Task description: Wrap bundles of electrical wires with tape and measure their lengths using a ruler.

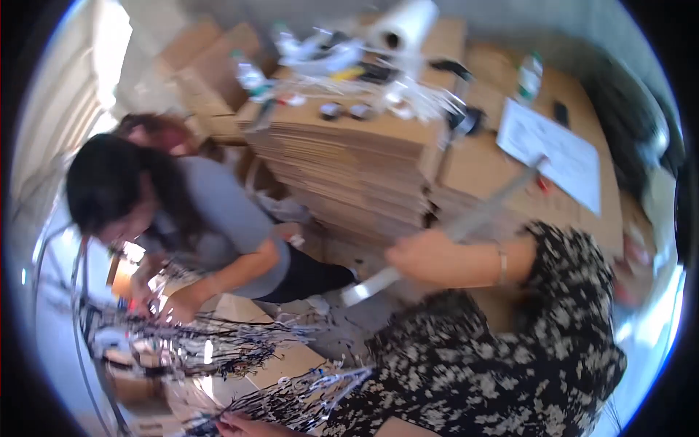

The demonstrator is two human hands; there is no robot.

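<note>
– Below the cardboard stack (349,167), what is in the right hand (419,256)?
– A long pale rod (466,222). The grip is clamped round it near its lower end. The rod slants from the floor (349,328) in front of the stack up towards its right side. A bracelet (502,266) sits on that wrist, with a black-and-white flowered sleeve behind it.

– And the left hand (237,424)?
– Only partly in view, well below the stack at the lower edge. It touches a bundle (306,397) of thin silvery and dark strands. Whether the grip is apart or together on them, I cannot tell. The view is blurred there.

– Where does that bundle lie?
– Below the stack, fanning from the left hand up and right to the flowered cloth.

– Anyone else present?
– One co-worker (218,211) in a grey top, crouched left of the stack. Their hand (182,304) rests on a second heap of strands (218,342), below and left of the stack.

– What is on the stack itself?
– Mixed small items, too blurred to list, and a white roll (404,28) at its far edge.

– To its right?
– More flat cardboard carrying a white sheet (557,156) and, beyond it, a bottle (529,76). The rod's upper end reaches just beside the sheet.
</note>
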